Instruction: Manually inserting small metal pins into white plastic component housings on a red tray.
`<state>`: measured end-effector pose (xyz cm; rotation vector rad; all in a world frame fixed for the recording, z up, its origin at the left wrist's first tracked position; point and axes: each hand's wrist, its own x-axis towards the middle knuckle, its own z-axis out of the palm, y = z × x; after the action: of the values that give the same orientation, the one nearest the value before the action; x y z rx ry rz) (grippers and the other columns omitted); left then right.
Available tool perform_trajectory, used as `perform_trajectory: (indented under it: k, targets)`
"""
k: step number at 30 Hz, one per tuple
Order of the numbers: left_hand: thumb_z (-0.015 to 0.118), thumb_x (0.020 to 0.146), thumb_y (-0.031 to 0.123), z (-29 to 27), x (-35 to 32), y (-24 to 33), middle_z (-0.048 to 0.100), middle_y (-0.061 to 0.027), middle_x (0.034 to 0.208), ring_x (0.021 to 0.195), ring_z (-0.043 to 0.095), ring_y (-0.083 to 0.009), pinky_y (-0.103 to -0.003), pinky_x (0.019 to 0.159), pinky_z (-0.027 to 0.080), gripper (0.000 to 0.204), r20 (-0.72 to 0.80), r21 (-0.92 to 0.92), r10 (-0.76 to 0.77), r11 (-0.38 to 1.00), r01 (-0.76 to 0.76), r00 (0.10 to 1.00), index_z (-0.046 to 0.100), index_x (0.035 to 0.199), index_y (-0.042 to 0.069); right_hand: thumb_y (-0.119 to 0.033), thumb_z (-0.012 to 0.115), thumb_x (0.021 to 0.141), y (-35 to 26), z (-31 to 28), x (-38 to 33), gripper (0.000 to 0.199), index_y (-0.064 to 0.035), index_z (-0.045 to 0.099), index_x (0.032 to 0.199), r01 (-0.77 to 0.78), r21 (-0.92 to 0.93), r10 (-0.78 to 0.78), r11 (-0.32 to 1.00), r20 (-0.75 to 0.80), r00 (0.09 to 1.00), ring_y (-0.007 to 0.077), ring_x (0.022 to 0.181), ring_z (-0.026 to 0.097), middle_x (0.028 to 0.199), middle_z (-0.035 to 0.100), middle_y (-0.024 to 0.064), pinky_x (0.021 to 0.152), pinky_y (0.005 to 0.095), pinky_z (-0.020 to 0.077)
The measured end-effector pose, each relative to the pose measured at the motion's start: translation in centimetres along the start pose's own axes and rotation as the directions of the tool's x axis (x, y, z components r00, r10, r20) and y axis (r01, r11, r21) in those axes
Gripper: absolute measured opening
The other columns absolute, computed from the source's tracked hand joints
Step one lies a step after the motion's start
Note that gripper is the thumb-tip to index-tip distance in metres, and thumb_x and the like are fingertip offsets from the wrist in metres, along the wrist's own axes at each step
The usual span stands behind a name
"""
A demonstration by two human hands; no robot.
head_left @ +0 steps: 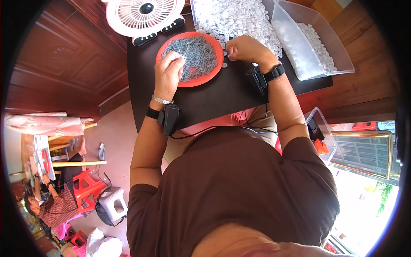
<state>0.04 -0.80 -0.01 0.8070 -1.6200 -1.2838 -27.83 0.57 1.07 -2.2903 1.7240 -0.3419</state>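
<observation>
My left hand (169, 72) is over the near left part of a round orange-red plate (219, 51), its fingers pinched on a small white plastic piece (183, 58). Lying heaped in that plate are many small grey metal screws (199, 53). To the right of the plate, my right hand (249, 50) is low over the dark table, fingers curled together; whatever is between them is hidden. Beside its fingertips lies a loose white oval piece (224, 65) with a hole. A large heap of similar white plastic pieces (233, 19) fills the space behind this hand.
A white fan (145, 9) stands at the back left of the black table (205, 103). At the right is a translucent bin (295, 55) with more white pieces. Both wrists carry strapped black devices with cables. Further left, another person (60, 205) sits near red and white stools.
</observation>
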Motion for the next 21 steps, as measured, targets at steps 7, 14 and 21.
perform_trajectory:
  k: [7,14,21]
  targets:
    - [0.054,0.086,0.011,-0.1,0.0,0.0,0.048,0.0009,0.057,0.049,0.043,-0.0057,-0.022,0.046,0.033,0.017,-0.021,-0.022,-0.016,1.000,0.015,1.000,0.054,0.073,0.002,-0.015,0.068,0.069,-0.3,0.0,0.0,0.019,-0.0075,0.062,0.085,-0.015,-0.023,0.015,1.000,0.006,1.000,0.0253,0.068,0.060,0.075,0.063,0.0079,0.061,0.0346,0.0461]
    - [0.054,0.087,0.012,0.0,-0.4,1.4,0.047,0.0010,0.058,0.050,0.042,-0.0059,-0.022,0.047,0.033,0.017,-0.018,-0.064,-0.065,0.996,0.063,0.998,0.054,0.072,0.003,-0.009,0.063,0.084,-4.3,-2.4,1.0,0.013,-0.0016,0.061,0.094,0.046,0.545,-0.048,0.837,-0.010,0.999,0.0072,0.069,0.054,0.075,0.060,-0.0002,0.063,0.0228,0.0451]
    - [0.050,0.088,0.016,-0.2,-0.4,1.3,0.052,0.0004,0.060,0.050,0.045,-0.0059,-0.020,0.046,0.032,0.019,0.004,-0.124,-0.056,0.991,0.056,0.998,0.054,0.074,0.005,-0.005,0.063,0.084,-6.7,-1.9,3.5,0.016,-0.0034,0.060,0.099,0.083,0.843,-0.133,0.531,-0.013,0.991,0.0065,0.074,0.056,0.084,0.060,0.0000,0.068,0.0207,0.0480]
